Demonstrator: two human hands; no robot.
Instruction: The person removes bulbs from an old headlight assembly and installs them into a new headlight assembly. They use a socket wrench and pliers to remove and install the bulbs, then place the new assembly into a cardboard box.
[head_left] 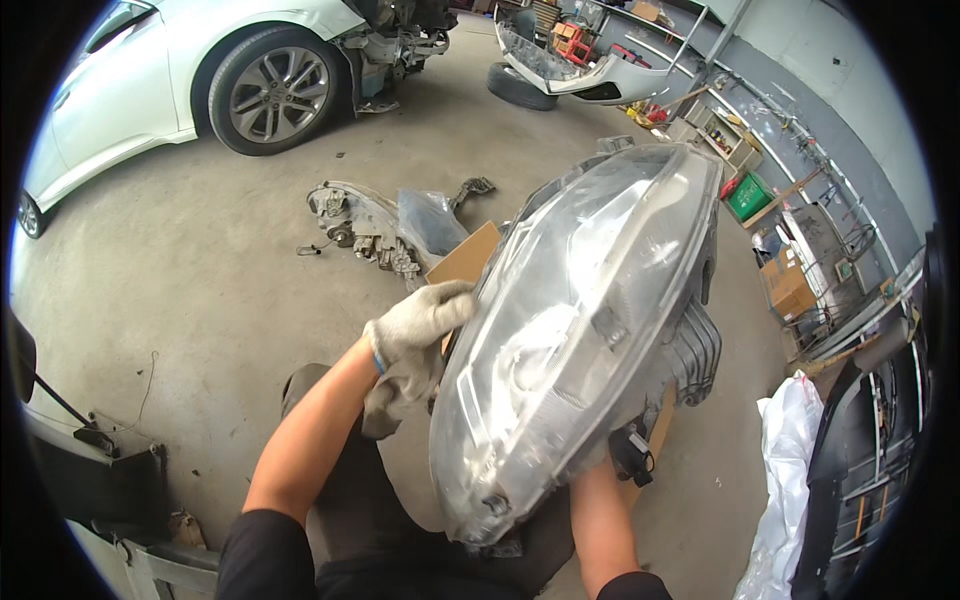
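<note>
A large car headlight (570,310) with a clear, scuffed lens is held up in front of me, tilted with its far end to the right. My left hand (425,318), in a whitish work glove with a blue-edged cuff, is at the lens's left edge with its fingers curled. A grey cloth (398,390) hangs from under that palm. My right forearm (602,520) goes up behind the headlight, which hides the right hand and its fingers. A black connector (632,455) and a ribbed grey part (698,352) show on the headlight's right side.
On the floor ahead lie another headlight unit (350,215), a plastic bag (432,222) and cardboard (466,256). Beyond stand a white car (150,75) with its front stripped and a removed bumper (590,80) by a tyre (520,88). White plastic sheeting (785,470) is at right.
</note>
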